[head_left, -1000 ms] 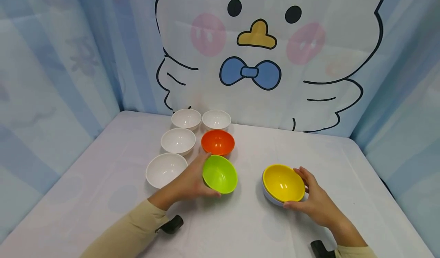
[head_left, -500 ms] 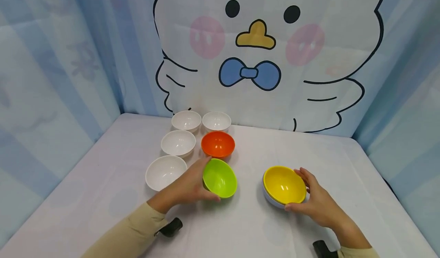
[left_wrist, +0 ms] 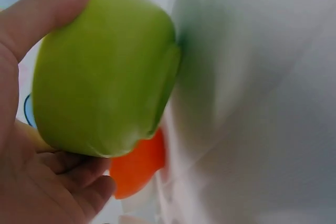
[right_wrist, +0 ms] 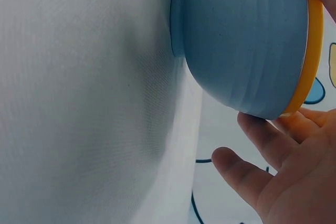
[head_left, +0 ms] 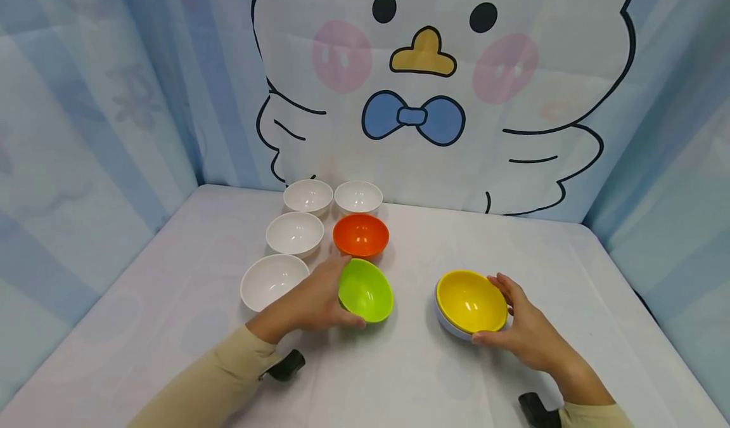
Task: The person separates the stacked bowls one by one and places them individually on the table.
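Note:
My left hand point(head_left: 319, 295) grips a bright green bowl point(head_left: 366, 290) by its side, thumb at the near rim and fingers behind. In the left wrist view the green bowl point(left_wrist: 105, 72) leans, its foot close to the tablecloth. My right hand point(head_left: 527, 330) holds a yellow bowl point(head_left: 471, 301) nested inside a light blue bowl point(head_left: 447, 323), its thumb at the near rim and fingers at the far right. The right wrist view shows the foot of the light blue bowl point(right_wrist: 241, 40) right at the cloth and fingertips point(right_wrist: 252, 121) near the yellow rim.
An orange bowl point(head_left: 361, 235) stands just behind the green one. Several white bowls point(head_left: 294, 233) form a column on the left, and another white bowl point(head_left: 358, 197) stands behind the orange one. A white cloth covers the table point(head_left: 399, 377); a printed curtain point(head_left: 416, 174) hangs at its back edge.

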The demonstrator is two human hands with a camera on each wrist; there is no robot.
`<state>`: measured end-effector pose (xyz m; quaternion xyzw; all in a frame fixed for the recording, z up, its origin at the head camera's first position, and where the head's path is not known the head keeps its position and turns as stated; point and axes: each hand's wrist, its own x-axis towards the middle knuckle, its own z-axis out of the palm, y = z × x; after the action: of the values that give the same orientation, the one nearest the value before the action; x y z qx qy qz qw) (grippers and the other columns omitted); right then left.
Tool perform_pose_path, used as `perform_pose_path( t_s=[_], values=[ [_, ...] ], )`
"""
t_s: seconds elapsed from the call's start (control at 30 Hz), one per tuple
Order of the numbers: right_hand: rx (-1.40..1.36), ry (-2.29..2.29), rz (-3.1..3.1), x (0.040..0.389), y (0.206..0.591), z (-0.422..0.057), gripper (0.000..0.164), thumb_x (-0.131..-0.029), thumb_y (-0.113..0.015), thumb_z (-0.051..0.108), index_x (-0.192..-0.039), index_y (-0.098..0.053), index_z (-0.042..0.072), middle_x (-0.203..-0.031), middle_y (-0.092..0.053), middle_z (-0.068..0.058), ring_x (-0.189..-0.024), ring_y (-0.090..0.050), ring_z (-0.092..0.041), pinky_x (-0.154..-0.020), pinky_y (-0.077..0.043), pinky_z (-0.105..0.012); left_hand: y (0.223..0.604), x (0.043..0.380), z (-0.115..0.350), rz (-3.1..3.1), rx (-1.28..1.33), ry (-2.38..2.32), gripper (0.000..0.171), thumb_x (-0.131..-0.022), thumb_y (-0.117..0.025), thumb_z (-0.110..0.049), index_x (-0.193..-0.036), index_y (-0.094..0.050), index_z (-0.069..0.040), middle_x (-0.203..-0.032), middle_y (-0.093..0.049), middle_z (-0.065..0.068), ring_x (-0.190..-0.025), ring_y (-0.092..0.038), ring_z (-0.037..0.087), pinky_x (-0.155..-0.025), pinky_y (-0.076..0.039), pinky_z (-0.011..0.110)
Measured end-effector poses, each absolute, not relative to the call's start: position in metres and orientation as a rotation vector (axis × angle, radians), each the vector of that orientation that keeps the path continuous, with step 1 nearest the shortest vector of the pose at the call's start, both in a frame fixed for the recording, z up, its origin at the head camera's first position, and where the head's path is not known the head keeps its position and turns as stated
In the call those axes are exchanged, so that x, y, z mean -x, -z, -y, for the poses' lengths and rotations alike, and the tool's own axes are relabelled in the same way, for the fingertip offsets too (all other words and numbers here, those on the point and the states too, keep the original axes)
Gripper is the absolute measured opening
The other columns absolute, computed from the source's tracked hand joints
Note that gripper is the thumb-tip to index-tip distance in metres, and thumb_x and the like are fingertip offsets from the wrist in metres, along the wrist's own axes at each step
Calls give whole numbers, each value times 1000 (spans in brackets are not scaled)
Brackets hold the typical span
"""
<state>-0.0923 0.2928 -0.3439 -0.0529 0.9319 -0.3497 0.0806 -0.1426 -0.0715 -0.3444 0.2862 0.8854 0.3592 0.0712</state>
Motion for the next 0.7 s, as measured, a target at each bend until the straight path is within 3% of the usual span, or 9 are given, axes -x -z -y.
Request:
perform_pose_path(
  t_s=[0.7],
  values=[
    [167,1069,-2782,92,343,-293,122,-76,-88,42,-155,-8,-6,-159,-23,-26,-137,-32,-49,-108,-30,-65,327,153,82,-2636,-665,-815,100,-68,-93,-30,-146,-36,-5,-125,-50,7,-114,-49,24,-95,-49,43]
  ],
)
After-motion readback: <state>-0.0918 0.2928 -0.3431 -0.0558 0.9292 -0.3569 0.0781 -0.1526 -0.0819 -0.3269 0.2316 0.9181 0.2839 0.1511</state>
